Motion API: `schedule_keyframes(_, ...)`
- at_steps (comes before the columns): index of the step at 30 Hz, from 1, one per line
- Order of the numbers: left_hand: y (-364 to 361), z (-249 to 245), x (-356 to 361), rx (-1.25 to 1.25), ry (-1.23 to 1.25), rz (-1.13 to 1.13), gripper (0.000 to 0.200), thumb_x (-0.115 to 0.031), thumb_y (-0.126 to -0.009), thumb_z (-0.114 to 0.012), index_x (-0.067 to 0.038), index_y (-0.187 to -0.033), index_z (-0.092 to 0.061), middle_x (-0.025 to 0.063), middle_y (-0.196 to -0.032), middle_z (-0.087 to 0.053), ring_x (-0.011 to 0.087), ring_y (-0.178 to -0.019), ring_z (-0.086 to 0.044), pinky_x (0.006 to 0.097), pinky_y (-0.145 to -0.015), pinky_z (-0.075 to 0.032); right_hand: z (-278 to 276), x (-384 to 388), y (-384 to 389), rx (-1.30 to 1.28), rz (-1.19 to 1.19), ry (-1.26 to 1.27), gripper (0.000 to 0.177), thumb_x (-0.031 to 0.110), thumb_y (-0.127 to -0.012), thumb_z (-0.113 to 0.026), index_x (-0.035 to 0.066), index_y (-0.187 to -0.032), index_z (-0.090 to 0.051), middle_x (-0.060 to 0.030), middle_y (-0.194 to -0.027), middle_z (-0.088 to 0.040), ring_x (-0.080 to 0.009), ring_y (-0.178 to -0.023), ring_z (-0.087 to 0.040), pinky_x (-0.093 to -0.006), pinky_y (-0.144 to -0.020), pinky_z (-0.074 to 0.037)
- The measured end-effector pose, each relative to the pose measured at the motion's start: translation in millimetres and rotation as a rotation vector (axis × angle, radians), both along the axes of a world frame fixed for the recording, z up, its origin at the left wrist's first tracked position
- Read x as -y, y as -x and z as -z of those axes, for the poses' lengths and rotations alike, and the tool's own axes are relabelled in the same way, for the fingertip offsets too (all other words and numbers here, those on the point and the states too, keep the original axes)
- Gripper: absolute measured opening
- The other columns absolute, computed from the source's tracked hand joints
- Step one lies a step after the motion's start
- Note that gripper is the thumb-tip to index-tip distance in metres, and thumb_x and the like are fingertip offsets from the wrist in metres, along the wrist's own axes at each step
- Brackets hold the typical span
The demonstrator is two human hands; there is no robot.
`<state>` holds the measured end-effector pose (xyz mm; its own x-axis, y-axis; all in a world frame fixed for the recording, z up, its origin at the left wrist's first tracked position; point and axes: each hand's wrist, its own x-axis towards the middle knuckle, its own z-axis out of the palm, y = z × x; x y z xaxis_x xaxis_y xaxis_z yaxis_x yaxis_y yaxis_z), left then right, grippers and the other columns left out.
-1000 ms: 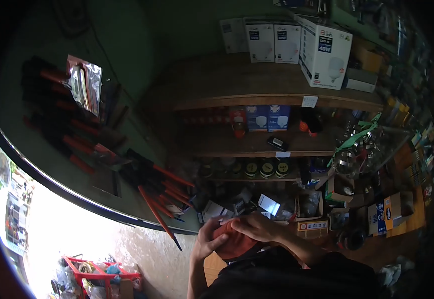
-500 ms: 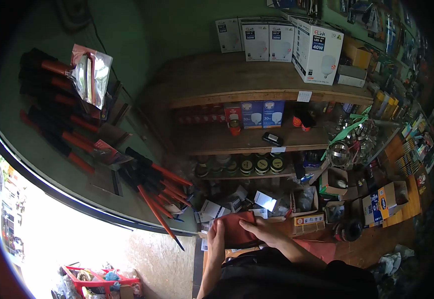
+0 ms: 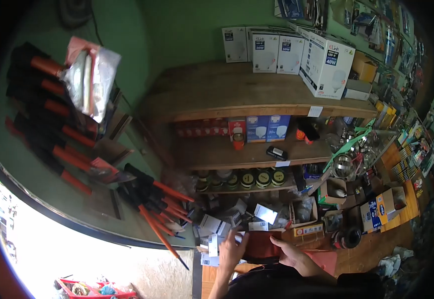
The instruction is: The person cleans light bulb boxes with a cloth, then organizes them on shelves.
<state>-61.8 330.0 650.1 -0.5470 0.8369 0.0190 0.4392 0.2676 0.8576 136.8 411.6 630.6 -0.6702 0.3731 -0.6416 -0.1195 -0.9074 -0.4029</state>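
Observation:
A dark red, flat item like a cloth or wallet (image 3: 264,246) is held low in the middle, in front of my dark clothing. My right hand (image 3: 289,252) grips its right end, thumb on top. At its left end is my left hand (image 3: 233,247), fingers bent and closed around the edge; whether a small pale thing there is held or lies behind is unclear. White small boxes (image 3: 216,225) lie just beyond my left hand.
Bulb boxes (image 3: 326,65) stand on the upper wooden shelf (image 3: 202,94). Orange-handled tools (image 3: 159,231) hang at the left. An open carton (image 3: 384,207) and a dark round object (image 3: 346,238) lie on the right. A red basket (image 3: 72,289) is at lower left.
The red item has moved slightly right and down and looks flatter and darker. My left hand has shifted right, its fingers now bent at the edge. The view has tilted a little.

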Motion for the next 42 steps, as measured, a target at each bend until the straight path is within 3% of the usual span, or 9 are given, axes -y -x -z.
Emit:
schedule_keyframes(3, 32.2, -72.0, -70.6, -0.222, -0.439, 0.116, 0.029, 0.003, -0.086, -0.069, 0.0, -0.115, -0.067, 0.0116, -0.089, -0.07, 0.0188, -0.075, -0.068, 0.0309, -0.068, -0.055, -1.1, -37.6, -15.1, 0.017, 0.051, -0.079, 0.04, 0.029, -0.102, -0.062, 0.01, -0.136, -0.056, -0.0072, -0.13, -0.065, -0.0218, -0.117, -0.064, -0.043, -0.101, -0.052)
schedule_keyframes(7, 76.9, -219.1, -192.8, -0.495, -0.751, 0.257, 0.024, -0.002, -0.09, -0.067, 0.001, -0.114, -0.066, 0.0113, -0.097, -0.071, 0.0152, -0.082, -0.066, 0.0295, -0.075, -0.054, 87.8, -102.9, -52.0, 0.057, 0.036, -0.221, 0.032, 0.025, -0.101, -0.064, 0.01, -0.129, -0.059, -0.0078, -0.123, -0.066, -0.0229, -0.111, -0.065, -0.0422, -0.099, -0.052)
schedule_keyframes(8, 79.4, -254.1, -223.0, -0.358, -0.614, 0.213, 0.024, -0.007, -0.093, -0.066, 0.001, -0.116, -0.066, 0.011, -0.102, -0.071, 0.0149, -0.088, -0.066, 0.0299, -0.079, -0.054, 81.5, -114.1, -55.9, 0.043, 0.064, -0.175, 0.031, 0.025, -0.101, -0.064, 0.009, -0.128, -0.059, -0.0078, -0.123, -0.066, -0.0229, -0.112, -0.065, -0.042, -0.099, -0.051)
schedule_keyframes(14, 137.9, -335.3, -460.8, -0.885, -0.59, 0.245, 0.076, -0.039, -0.082, -0.081, -0.011, -0.145, -0.049, 0.0224, -0.145, -0.047, 0.0387, -0.127, -0.053, 0.0457, -0.103, -0.048, 61.7, -169.2, -75.4, -0.108, 0.201, -0.069, 0.031, 0.025, -0.103, -0.059, 0.007, -0.128, -0.057, -0.0081, -0.129, -0.064, -0.0239, -0.118, -0.062, -0.0426, -0.101, -0.049)
schedule_keyframes(18, 140.1, -341.8, -543.6, -0.874, -0.455, 0.24, 0.095, -0.048, -0.075, -0.086, -0.014, -0.152, -0.041, 0.0264, -0.154, -0.034, 0.0467, -0.135, -0.046, 0.0473, -0.11, -0.044, 189.3, -192.2, -95.7, 0.199, 0.154, -0.371, 0.048, 0.041, -0.098, -0.064, 0.003, -0.127, -0.064, -0.0092, -0.123, -0.068, -0.0231, -0.115, -0.064, -0.0377, -0.096, -0.048)
schedule_keyframes(28, 176.1, -354.2, -552.9, -0.637, -0.317, 0.409, 0.079, -0.036, -0.073, -0.09, -0.006, -0.134, -0.05, 0.0198, -0.14, -0.055, 0.0331, -0.127, -0.055, 0.0413, -0.103, -0.047, 137.4, -223.8, -109.0, -0.002, 0.238, -0.173, 0.062, 0.023, -0.095, -0.071, 0.007, -0.147, -0.041, -0.0087, -0.138, -0.055, -0.0221, -0.125, -0.055, -0.0398, -0.1, -0.046)
schedule_keyframes(32, 172.7, -370.6, -520.5, -0.763, -0.235, 0.295, 0.072, -0.027, -0.069, -0.091, -0.006, -0.125, -0.052, 0.0207, -0.137, -0.059, 0.0367, -0.129, -0.055, 0.0429, -0.106, -0.044, 174.5, -233.3, -116.8, 0.116, 0.169, -0.206, 0.051, 0.025, -0.097, -0.069, 0.004, -0.14, -0.051, -0.0073, -0.132, -0.06, -0.02, -0.12, -0.058, -0.0376, -0.101, -0.045)
schedule_keyframes(35, 176.2, -376.1, -504.9, -0.83, -0.133, 0.263, 0.082, -0.025, -0.074, -0.088, -0.012, -0.143, -0.045, 0.02, -0.144, -0.054, 0.0359, -0.137, -0.049, 0.0428, -0.109, -0.042, 151.3, -234.3, -106.0, 0.012, 0.112, -0.227, 0.042, 0.031, -0.097, -0.068, 0.002, -0.126, -0.065, -0.0054, -0.119, -0.067, -0.0162, -0.109, -0.062, -0.034, -0.096, -0.046)
schedule_keyframes(42, 188.4, -370.7, -476.9, -0.3, 0.061, 0.105, 0.098, -0.068, -0.083, -0.066, -0.017, -0.158, -0.03, 0.0205, -0.159, -0.036, 0.0407, -0.144, -0.039, 0.0645, -0.107, -0.038, 187.4, -230.3, -96.4, 0.17, 0.029, -0.305, 0.043, 0.031, -0.095, -0.069, -0.001, -0.124, -0.065, -0.0059, -0.119, -0.068, -0.0154, -0.107, -0.062, -0.0335, -0.094, -0.047)
